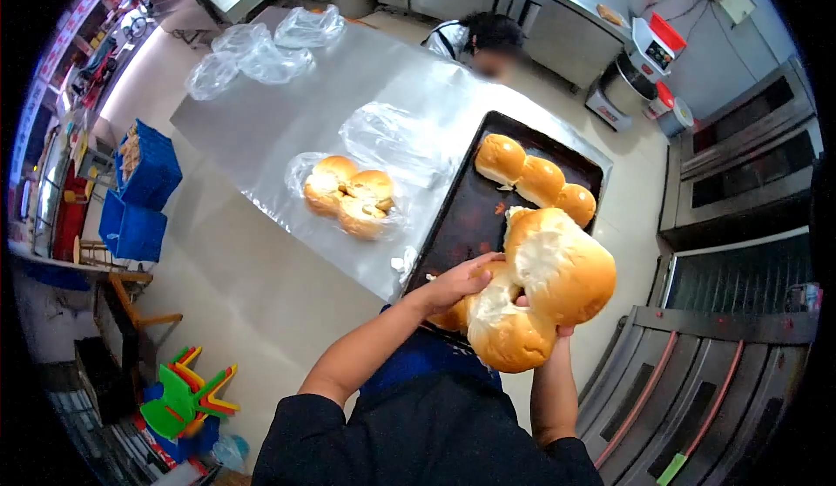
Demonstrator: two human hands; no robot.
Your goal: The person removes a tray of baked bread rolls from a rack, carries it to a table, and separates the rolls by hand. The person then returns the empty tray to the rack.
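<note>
A joined cluster of large golden buns is held up over the near end of a dark baking tray. My left hand grips its left side, with the fingers against the pale torn part. Beneath the cluster, on its right, my right hand supports it; most of its fingers are hidden by the bread. Three joined buns lie at the tray's far right. Part of another bun shows at the near edge below my left hand. Left of the tray, more buns sit in a clear plastic bag.
The tray rests on a metal table. Clear plastic bags lie at its far left, another bag near the middle. A person is beyond the far edge. Blue crates and colourful stools stand left, ovens right.
</note>
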